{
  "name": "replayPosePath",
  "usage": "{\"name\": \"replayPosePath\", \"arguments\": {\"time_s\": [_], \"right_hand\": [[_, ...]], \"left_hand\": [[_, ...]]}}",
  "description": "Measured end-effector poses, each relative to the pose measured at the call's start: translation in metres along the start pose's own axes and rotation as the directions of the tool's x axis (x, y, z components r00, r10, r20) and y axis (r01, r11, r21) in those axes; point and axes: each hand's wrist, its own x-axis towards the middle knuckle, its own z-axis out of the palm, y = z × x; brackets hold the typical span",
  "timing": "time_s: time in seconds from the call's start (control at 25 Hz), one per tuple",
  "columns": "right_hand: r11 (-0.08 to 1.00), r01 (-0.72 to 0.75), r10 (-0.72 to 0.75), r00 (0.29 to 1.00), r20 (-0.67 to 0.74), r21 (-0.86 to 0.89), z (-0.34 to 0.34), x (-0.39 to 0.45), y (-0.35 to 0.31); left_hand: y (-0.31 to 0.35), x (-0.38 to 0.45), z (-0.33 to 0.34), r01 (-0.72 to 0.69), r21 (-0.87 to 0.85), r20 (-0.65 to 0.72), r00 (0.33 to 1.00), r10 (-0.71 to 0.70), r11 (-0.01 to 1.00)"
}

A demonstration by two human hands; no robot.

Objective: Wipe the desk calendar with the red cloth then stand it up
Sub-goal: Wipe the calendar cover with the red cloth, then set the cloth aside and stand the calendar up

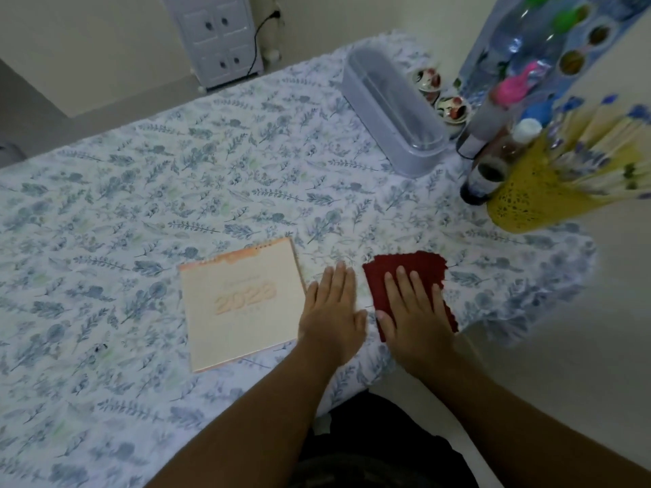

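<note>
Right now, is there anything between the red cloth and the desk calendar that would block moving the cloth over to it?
Only the left hand lies flat on the tablecloth between the red cloth, which is under the right hand, and the desk calendar. No object stands there.

floral tablecloth [176, 177], grey plastic container [394, 114], yellow holder [528, 202]

Embossed year on the desk calendar [243, 304], seemingly "2023".
</note>
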Motion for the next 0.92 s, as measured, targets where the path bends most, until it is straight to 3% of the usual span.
{"name": "replayPosePath", "arguments": {"time_s": [0.2, 0.36, 0.6, 0.76, 0.84, 0.92], "right_hand": [[0.999, 0.032, -0.032, 0.999, 0.009, 0.015, -0.004, 0.003, 0.003], [0.986, 0.163, -0.162, 0.986, -0.027, 0.025, -0.018, 0.024, -0.015], [0.934, 0.352, -0.353, 0.936, 0.01, 0.057, -0.027, 0.06, -0.084], [0.968, 0.235, -0.244, 0.961, 0.128, 0.081, -0.033, 0.074, -0.132], [0.978, 0.076, -0.115, 0.973, 0.198, 0.194, -0.036, 0.08, -0.151], [0.913, -0.141, 0.038, 0.964, 0.264, 0.384, -0.035, 0.086, -0.163]], "left_hand": [[0.002, 0.001, 0.004, 0.009, 0.001, 0.001, 1.0, -0.009, 1.0], [-0.015, -0.006, 0.0, 0.05, -0.076, -0.163, 0.985, -0.062, 0.996], [-0.076, -0.041, -0.028, 0.363, -0.155, -0.232, 0.891, -0.391, 0.919], [-0.127, -0.071, -0.05, 0.617, -0.263, -0.166, 0.728, -0.665, 0.741], [-0.147, -0.076, -0.063, 0.686, -0.333, -0.077, 0.664, -0.744, 0.647], [-0.159, -0.072, -0.073, 0.709, -0.391, 0.013, 0.642, -0.766, 0.587]]}}
